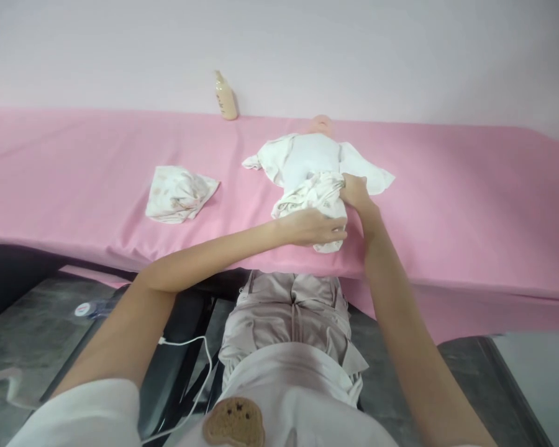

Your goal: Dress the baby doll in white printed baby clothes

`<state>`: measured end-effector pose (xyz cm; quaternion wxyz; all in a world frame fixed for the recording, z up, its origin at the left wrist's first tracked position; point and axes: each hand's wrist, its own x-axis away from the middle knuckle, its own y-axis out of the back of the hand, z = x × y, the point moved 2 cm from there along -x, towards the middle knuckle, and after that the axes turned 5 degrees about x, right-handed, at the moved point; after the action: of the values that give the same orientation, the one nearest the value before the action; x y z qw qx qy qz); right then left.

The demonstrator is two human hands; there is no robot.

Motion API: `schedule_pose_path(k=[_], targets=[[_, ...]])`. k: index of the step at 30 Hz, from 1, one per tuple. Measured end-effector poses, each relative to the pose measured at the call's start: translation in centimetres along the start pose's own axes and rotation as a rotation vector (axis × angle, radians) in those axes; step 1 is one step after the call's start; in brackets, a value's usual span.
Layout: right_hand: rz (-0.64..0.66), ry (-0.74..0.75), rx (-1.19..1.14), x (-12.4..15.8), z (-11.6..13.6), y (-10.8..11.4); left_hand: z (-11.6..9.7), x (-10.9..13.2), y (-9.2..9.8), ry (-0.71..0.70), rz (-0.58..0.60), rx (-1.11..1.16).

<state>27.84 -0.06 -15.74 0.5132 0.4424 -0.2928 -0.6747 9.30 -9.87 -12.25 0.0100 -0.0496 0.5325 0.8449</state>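
Note:
A baby doll (pixel 313 155) lies on its back on the pink-covered table (pixel 470 205), head toward the wall, in a white top with its sleeves spread out. Patterned cream trousers (pixel 310 198) are bunched around its lower body. My right hand (pixel 356 192) is closed on the waistband at the doll's right side. My left hand (pixel 314 226) lies over the lower part of the trousers, fingers curled onto the cloth near the table's front edge.
A folded patterned cloth (pixel 179 194) lies to the left of the doll. A cream pump bottle (pixel 225 96) stands at the back by the wall. A white cable (pixel 200 372) hangs below the table in front of my legs.

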Motion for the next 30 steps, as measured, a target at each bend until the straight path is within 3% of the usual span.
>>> schedule_pose_path(k=[2, 4, 6, 8, 10, 11, 13, 15, 17, 20, 25, 30], targets=[[-0.034, 0.016, 0.163, 0.1, -0.2, -0.5, -0.8, 0.1, -0.1, -0.010, 0.060, 0.090], [-0.093, 0.054, 0.209, 0.1, 0.0, -0.5, -0.4, 0.1, 0.3, 0.051, 0.012, 0.276], [-0.144, 0.075, 0.190, 0.0, 0.5, -0.2, 1.1, 0.0, 0.7, 0.159, -0.170, 0.496], [-0.158, 0.080, 0.139, -0.1, 1.1, 0.3, 3.7, -0.1, 0.5, 0.381, -0.434, 0.621], [-0.120, 0.071, -0.071, -0.2, 1.9, 0.8, 6.5, 0.0, -0.9, 0.672, -0.643, 0.604], [-0.079, 0.062, -0.244, -0.1, 2.3, 1.0, 7.7, 0.1, -1.8, 0.789, -0.682, 0.582], [0.018, 0.039, -0.613, 0.0, 3.0, 1.3, 9.4, 0.0, -3.9, 0.915, -0.627, 0.572], [0.082, -0.006, -0.795, 0.2, 3.5, 1.5, 10.2, 0.0, -5.5, 0.919, -0.540, 0.609], [0.092, -0.047, -0.776, 0.6, 3.6, 1.7, 10.1, 0.1, -6.2, 0.864, -0.525, 0.677], [0.151, -0.008, -0.663, 1.2, 3.9, 2.2, 9.4, 0.4, -5.9, 0.801, -0.622, 0.777], [0.348, 0.142, -0.618, 2.1, 4.8, 3.2, 8.9, 0.7, -5.2, 0.815, -0.827, 0.848], [0.431, 0.232, -0.470, 2.6, 5.8, 3.8, 9.5, 0.8, -5.4, 0.791, -0.760, 1.144]])
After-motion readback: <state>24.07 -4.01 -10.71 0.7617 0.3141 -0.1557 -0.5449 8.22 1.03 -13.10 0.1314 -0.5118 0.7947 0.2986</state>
